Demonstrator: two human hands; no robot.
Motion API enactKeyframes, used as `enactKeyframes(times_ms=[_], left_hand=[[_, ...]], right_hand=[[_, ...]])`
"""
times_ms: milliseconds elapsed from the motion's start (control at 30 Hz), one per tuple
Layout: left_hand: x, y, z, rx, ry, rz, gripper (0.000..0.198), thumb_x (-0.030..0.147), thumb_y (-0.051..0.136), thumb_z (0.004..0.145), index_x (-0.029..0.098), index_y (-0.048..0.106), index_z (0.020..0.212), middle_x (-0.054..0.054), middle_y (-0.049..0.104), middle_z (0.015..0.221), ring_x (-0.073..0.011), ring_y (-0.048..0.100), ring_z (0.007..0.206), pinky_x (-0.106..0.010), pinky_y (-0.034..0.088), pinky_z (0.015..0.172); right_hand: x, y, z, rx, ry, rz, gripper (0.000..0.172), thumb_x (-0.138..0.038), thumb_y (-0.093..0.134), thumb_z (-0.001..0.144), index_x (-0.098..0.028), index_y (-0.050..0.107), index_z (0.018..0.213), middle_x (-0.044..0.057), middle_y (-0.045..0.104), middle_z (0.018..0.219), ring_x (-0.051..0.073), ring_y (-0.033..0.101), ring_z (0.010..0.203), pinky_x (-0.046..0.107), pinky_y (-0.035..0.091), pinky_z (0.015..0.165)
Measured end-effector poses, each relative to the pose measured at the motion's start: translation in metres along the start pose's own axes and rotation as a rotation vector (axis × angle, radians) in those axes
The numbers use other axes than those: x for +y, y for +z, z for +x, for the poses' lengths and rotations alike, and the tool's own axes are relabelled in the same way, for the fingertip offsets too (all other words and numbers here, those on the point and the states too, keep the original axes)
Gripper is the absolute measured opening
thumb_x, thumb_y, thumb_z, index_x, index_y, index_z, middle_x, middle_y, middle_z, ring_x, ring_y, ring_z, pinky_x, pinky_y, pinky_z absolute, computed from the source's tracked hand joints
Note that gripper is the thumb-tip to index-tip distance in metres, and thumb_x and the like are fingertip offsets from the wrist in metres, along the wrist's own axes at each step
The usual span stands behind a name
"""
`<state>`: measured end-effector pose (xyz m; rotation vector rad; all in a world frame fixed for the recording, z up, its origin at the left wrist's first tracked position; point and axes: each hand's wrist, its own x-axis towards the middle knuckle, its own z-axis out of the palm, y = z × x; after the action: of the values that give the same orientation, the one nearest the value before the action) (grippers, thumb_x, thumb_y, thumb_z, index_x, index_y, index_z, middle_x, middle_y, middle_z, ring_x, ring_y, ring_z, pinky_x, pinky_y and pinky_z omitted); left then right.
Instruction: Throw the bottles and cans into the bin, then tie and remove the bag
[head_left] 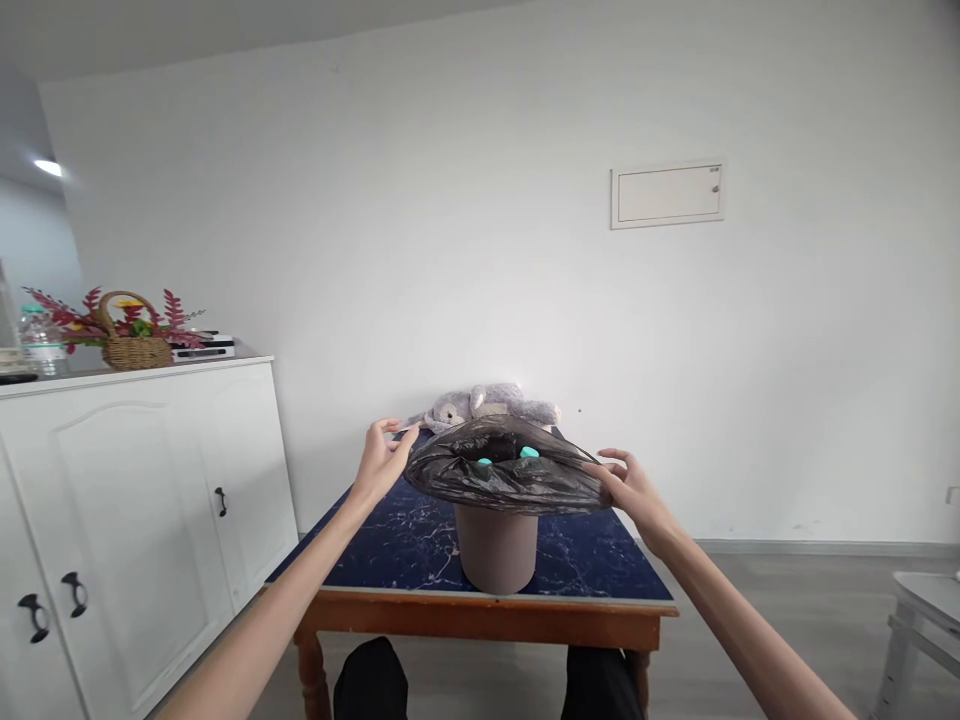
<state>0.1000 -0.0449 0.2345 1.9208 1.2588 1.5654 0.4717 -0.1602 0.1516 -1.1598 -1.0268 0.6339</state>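
Note:
A black plastic garbage bag (517, 490) lines a brown-grey trash can (496, 550) on the table. Its mouth spreads wide past the rim, and two turquoise bottle caps (529, 453) show in the opening. On the left edge of the bag, my left hand (384, 465) is held with thumb and fingers apart, close to the plastic. Over on the right, my right hand (634, 495) has its fingers on the bag's edge, which is pulled out toward it. What the bottles below the caps look like is hidden by the bag.
A grey plush toy (495, 400) lies behind the can by the wall. The table (352, 560) has a blue marbled top. To the left, a white cabinet (142, 480) carries a flower basket (137, 350) and a plastic bottle (43, 345). A white stand (926, 600) is at right.

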Motion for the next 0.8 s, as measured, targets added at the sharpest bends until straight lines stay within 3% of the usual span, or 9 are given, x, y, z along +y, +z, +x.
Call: enactKeyframes(times_ms=[100, 200, 267, 333, 433, 500, 667, 800], left_hand=[[0.003, 0.008, 0.023, -0.171, -0.051, 0.124, 0.062, 0.068, 0.073, 0.08, 0.021, 0.06, 0.118, -0.012, 0.077, 0.112, -0.0267, 0.076, 0.091, -0.031, 0.055, 0.072], [0.009, 0.018, 0.035, -0.292, -0.024, 0.205, 0.054, 0.062, 0.082, 0.07, 0.022, 0.07, 0.105, -0.01, 0.08, 0.093, -0.0306, 0.076, 0.088, -0.033, 0.054, 0.072], [0.012, 0.023, 0.037, -0.326, 0.04, 0.225, 0.041, 0.055, 0.08, 0.072, 0.023, 0.073, 0.097, -0.006, 0.077, 0.082, -0.0285, 0.073, 0.08, -0.033, 0.052, 0.072], [0.015, 0.025, 0.035, -0.319, 0.114, 0.221, 0.032, 0.05, 0.071, 0.081, 0.024, 0.072, 0.099, 0.0, 0.067, 0.067, -0.0236, 0.067, 0.069, -0.032, 0.049, 0.07], [0.016, 0.022, 0.029, -0.237, 0.204, 0.175, 0.033, 0.05, 0.057, 0.093, 0.024, 0.067, 0.111, 0.007, 0.046, 0.059, -0.0178, 0.053, 0.058, -0.029, 0.043, 0.065], [0.013, 0.017, 0.023, -0.149, 0.248, 0.09, 0.032, 0.049, 0.057, 0.097, 0.024, 0.064, 0.113, 0.008, 0.04, 0.061, -0.016, 0.048, 0.056, -0.027, 0.04, 0.061], [-0.006, 0.002, -0.009, 0.103, 0.342, -0.042, 0.018, 0.042, 0.067, 0.095, 0.025, 0.066, 0.101, 0.006, 0.05, 0.061, -0.016, 0.052, 0.056, -0.027, 0.044, 0.061], [-0.031, -0.003, -0.043, 0.258, 0.372, -0.063, 0.022, 0.038, 0.074, 0.091, 0.028, 0.064, 0.108, 0.006, 0.06, 0.06, -0.0184, 0.057, 0.053, -0.032, 0.05, 0.064]], right_hand=[[-0.015, 0.0, 0.013, -0.114, 0.049, -0.151, 0.062, -0.064, 0.081, 0.073, -0.022, 0.062, 0.116, 0.001, 0.07, 0.08, 0.021, 0.064, 0.067, 0.031, 0.047, 0.058], [-0.029, 0.001, 0.027, -0.181, 0.008, -0.299, 0.048, -0.066, 0.08, 0.072, -0.022, 0.071, 0.089, 0.004, 0.072, 0.074, 0.022, 0.063, 0.067, 0.031, 0.042, 0.057], [-0.034, 0.0, 0.035, -0.164, -0.061, -0.368, 0.046, -0.068, 0.078, 0.072, -0.023, 0.07, 0.076, 0.005, 0.07, 0.071, 0.022, 0.061, 0.068, 0.031, 0.04, 0.059], [-0.034, -0.004, 0.04, -0.098, -0.143, -0.406, 0.048, -0.071, 0.074, 0.076, -0.023, 0.071, 0.077, 0.004, 0.069, 0.073, 0.021, 0.059, 0.069, 0.03, 0.039, 0.061], [-0.025, -0.01, 0.04, 0.023, -0.241, -0.377, 0.05, -0.073, 0.067, 0.085, -0.024, 0.071, 0.089, 0.002, 0.066, 0.074, 0.018, 0.054, 0.063, 0.029, 0.037, 0.057], [-0.014, -0.015, 0.035, 0.067, -0.265, -0.291, 0.049, -0.073, 0.065, 0.088, -0.024, 0.069, 0.092, 0.0, 0.062, 0.071, 0.016, 0.05, 0.058, 0.028, 0.036, 0.052], [0.025, -0.026, 0.007, 0.221, -0.235, -0.173, 0.044, -0.069, 0.072, 0.086, -0.026, 0.068, 0.093, 0.0, 0.061, 0.066, 0.019, 0.056, 0.059, 0.029, 0.048, 0.055], [0.072, -0.046, -0.01, 0.257, -0.073, -0.148, 0.046, -0.07, 0.079, 0.076, -0.028, 0.072, 0.093, 0.004, 0.071, 0.079, 0.023, 0.064, 0.064, 0.03, 0.053, 0.052]])
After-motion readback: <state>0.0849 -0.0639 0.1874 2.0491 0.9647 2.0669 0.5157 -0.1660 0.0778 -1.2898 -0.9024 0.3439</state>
